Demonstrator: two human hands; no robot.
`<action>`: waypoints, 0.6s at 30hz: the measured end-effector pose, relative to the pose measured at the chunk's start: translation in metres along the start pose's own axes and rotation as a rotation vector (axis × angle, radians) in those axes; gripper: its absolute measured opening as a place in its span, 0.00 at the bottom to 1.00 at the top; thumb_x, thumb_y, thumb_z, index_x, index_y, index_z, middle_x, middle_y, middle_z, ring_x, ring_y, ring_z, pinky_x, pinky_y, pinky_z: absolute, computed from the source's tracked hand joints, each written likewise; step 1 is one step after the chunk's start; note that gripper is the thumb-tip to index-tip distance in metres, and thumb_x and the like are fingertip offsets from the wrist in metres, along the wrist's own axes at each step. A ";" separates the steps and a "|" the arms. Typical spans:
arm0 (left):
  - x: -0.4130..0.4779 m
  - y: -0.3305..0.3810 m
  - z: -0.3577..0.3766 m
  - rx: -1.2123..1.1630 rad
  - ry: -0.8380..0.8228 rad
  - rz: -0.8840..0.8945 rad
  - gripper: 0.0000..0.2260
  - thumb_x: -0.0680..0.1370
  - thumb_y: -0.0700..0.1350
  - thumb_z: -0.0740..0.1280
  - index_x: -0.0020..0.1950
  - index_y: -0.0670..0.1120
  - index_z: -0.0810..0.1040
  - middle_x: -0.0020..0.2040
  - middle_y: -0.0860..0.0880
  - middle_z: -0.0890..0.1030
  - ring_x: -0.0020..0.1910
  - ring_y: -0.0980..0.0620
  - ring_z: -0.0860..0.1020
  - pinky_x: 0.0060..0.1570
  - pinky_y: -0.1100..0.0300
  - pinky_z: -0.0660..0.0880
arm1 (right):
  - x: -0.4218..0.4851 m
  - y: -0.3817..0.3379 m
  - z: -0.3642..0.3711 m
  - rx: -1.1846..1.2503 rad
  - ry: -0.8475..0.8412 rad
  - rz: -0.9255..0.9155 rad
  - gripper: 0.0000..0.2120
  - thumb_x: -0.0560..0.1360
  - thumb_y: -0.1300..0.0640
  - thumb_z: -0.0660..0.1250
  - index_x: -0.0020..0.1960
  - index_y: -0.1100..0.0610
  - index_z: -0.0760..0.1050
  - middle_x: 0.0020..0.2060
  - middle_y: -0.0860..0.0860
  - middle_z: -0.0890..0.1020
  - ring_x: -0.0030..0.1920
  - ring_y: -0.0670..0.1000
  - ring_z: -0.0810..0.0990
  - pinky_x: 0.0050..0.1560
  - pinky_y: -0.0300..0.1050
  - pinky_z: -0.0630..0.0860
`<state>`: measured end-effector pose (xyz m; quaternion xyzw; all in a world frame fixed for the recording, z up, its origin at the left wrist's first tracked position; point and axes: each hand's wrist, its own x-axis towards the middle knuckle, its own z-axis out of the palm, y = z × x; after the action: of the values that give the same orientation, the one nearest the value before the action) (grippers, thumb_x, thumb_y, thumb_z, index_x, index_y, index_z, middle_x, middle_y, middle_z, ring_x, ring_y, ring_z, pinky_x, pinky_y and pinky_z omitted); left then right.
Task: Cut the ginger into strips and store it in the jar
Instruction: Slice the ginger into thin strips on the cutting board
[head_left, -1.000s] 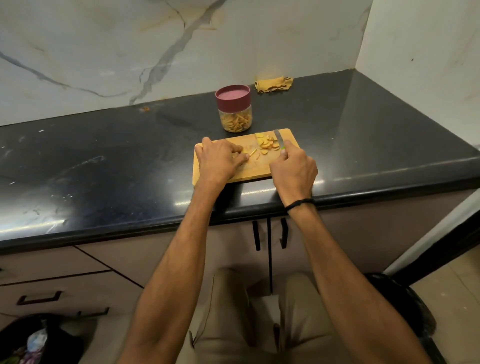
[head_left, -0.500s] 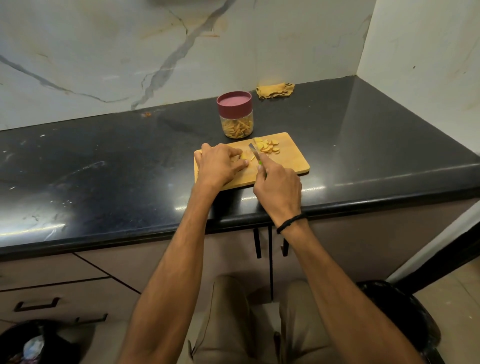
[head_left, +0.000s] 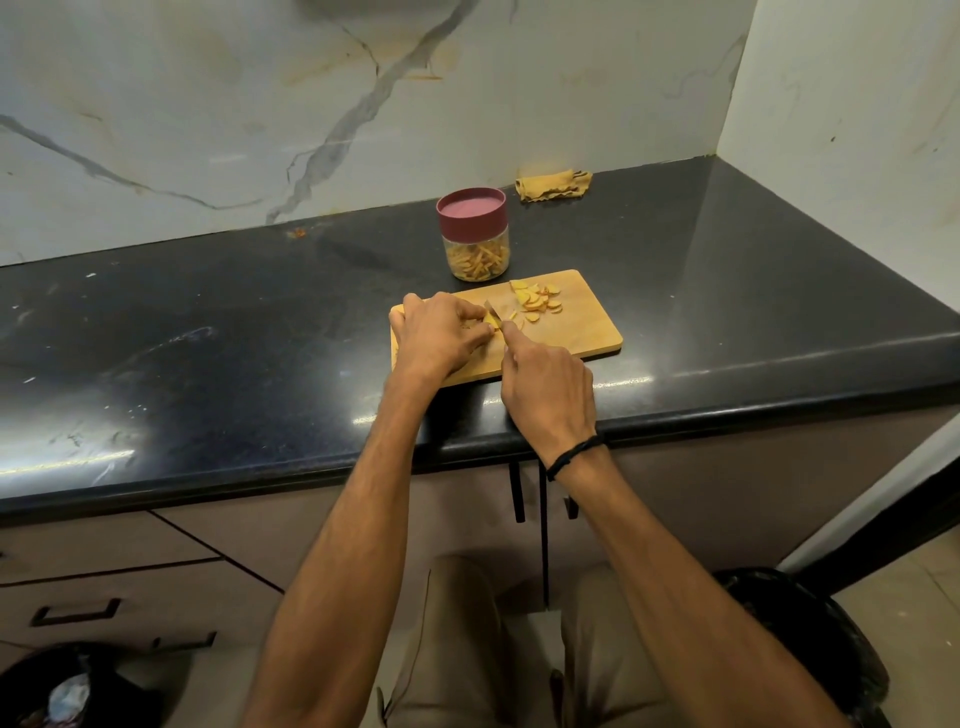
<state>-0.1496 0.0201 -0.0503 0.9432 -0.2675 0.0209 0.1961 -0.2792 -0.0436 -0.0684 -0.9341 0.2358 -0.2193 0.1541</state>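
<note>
A wooden cutting board (head_left: 582, 327) lies near the counter's front edge. My left hand (head_left: 439, 335) rests on its left part, fingers curled, pinching a ginger slice (head_left: 492, 320). My right hand (head_left: 548, 387) grips a small knife (head_left: 492, 309); its blade sits against that slice right by my left fingertips. A pile of ginger slices (head_left: 537, 301) lies on the board's far side. Behind the board stands a clear jar (head_left: 475, 244) with a maroon lid on, holding ginger strips.
A crumpled yellow cloth (head_left: 553, 184) lies at the back by the marble wall. The black counter (head_left: 208, 353) extends left and right. Below are drawers and cabinet handles (head_left: 517, 491). Dark bins sit on the floor at left (head_left: 62, 686) and right (head_left: 810, 644).
My right hand has brought the knife from the board's right side leftward to the slice under my left fingers. The left hand has stayed put.
</note>
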 end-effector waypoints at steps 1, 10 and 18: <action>0.001 0.000 0.000 0.000 0.000 -0.004 0.13 0.80 0.56 0.67 0.63 0.58 0.82 0.62 0.52 0.81 0.63 0.45 0.67 0.54 0.52 0.57 | 0.000 0.000 -0.001 -0.008 -0.003 -0.005 0.21 0.83 0.54 0.55 0.76 0.50 0.62 0.34 0.49 0.74 0.32 0.47 0.70 0.34 0.41 0.64; 0.003 0.003 -0.001 -0.049 -0.012 -0.028 0.11 0.80 0.54 0.69 0.61 0.57 0.83 0.62 0.54 0.81 0.63 0.46 0.67 0.59 0.49 0.60 | 0.001 0.001 -0.005 -0.014 -0.011 -0.017 0.20 0.83 0.54 0.56 0.75 0.49 0.64 0.36 0.48 0.72 0.34 0.47 0.69 0.36 0.41 0.65; 0.002 0.012 0.000 0.038 0.020 -0.043 0.09 0.80 0.53 0.67 0.47 0.55 0.87 0.55 0.53 0.82 0.60 0.46 0.67 0.53 0.51 0.57 | 0.006 -0.002 -0.007 -0.020 -0.026 -0.019 0.16 0.83 0.54 0.56 0.70 0.48 0.69 0.38 0.48 0.71 0.36 0.48 0.69 0.37 0.40 0.65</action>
<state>-0.1542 0.0104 -0.0454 0.9520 -0.2449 0.0315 0.1811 -0.2770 -0.0465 -0.0591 -0.9406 0.2270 -0.2063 0.1456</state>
